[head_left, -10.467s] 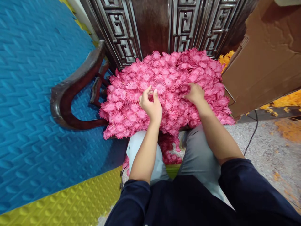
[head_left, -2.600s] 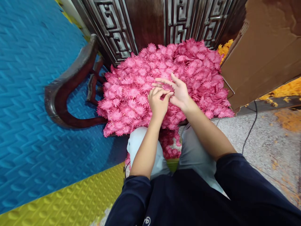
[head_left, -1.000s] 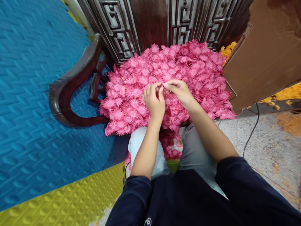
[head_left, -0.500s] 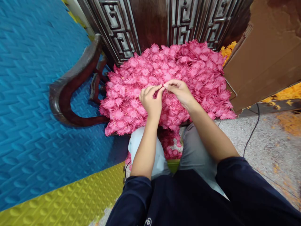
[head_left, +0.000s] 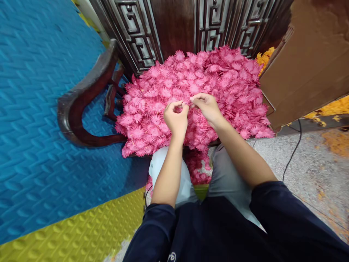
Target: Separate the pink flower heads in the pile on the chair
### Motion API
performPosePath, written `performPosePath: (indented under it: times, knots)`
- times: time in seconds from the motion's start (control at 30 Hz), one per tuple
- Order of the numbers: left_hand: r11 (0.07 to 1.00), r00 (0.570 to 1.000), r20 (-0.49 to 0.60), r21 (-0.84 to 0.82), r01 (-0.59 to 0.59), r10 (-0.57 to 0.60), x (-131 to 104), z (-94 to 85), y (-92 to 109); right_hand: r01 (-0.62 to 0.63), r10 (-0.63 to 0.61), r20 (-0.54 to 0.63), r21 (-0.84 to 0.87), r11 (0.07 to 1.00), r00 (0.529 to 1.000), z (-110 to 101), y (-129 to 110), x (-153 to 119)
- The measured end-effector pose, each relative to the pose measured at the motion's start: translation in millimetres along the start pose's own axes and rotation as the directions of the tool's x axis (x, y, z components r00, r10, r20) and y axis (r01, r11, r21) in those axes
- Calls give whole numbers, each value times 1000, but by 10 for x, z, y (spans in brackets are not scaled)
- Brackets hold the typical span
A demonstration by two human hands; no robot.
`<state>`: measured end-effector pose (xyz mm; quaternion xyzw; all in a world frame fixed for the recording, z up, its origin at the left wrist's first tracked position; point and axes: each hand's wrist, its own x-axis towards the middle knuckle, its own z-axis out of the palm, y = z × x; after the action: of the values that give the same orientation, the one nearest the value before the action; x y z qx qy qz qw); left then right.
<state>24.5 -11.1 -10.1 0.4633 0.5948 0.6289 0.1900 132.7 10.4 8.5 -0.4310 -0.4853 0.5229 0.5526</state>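
A thick heap of pink artificial flowers [head_left: 152,105] covers the seat of a dark carved wooden bench. Over the middle of the heap, my left hand [head_left: 176,115] has its thumb and index finger pinched together. My right hand [head_left: 206,107] is just to the right of it, thumb and fingertips also pressed together. A small gap lies between the two sets of fingertips. What either pinch holds, if anything, is too small to name.
The bench's curved armrest [head_left: 79,134] stands at the left, above blue matting [head_left: 32,109]. A brown cardboard sheet [head_left: 308,69] leans at the right, with orange flowers [head_left: 332,108] by it. A black cable [head_left: 293,153] crosses the speckled floor. More pink pieces lie below, between my knees.
My fingertips, which met before, have come slightly apart. My left hand has moved a little down, its fingers curled more tightly; my right hand has shifted very slightly.
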Motion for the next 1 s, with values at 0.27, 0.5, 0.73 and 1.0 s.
performPosePath:
  times: [0.27, 0.5, 0.73, 1.0]
  knots:
    - [878, 960, 116, -388, 279, -253, 53, 17, 18, 141, -142, 5, -114, 983, 990, -6, 15, 28]
    - [891, 968, 109, -379, 249, -224, 38, 8, 49, 204, -194, 77, -157, 966, 978, -46, 17, 40]
    - [901, 982, 137, -398, 173, -128, -19, 14, 61, 259, -247, 91, -164, 952, 965, -58, 48, 56]
    - [908, 966, 243, -378, 179, -89, -17, 16, 42, 229, -232, 3, -185, 956, 973, -61, 40, 57]
